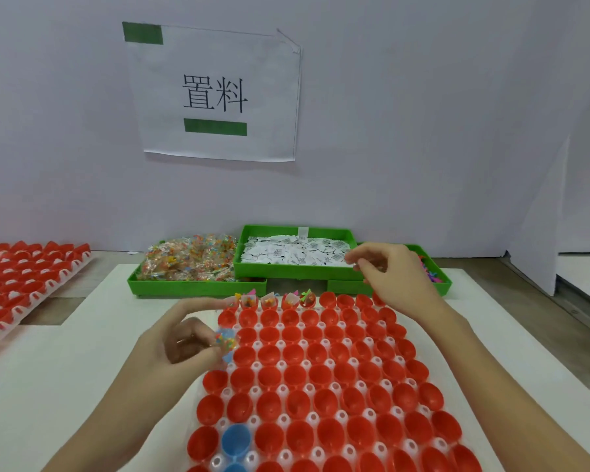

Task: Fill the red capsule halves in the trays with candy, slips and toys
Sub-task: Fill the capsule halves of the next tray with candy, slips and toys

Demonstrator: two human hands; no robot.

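Packing station, seen from the head camera. The tray [215, 463] of red capsule halves [295, 374] lies on the white board, directly before the person; only five cups in its far row hold contents, the rest being unfilled, and two blue halves [235, 439] sit among the near rows. The left hand [181, 338] pinches a small clear candy packet [226, 342] just beside the tray's left edge. The right hand [389, 277], fingers curled with thumb and forefinger drawn together, hovers at the right end of the green bin of paper slips [295, 253]; whether it holds a slip cannot be told. The candy bin [189, 258] stands left of it. Packets and slips appear light, limp and slippery, so a fingertip pinch at an edge probably serves best.
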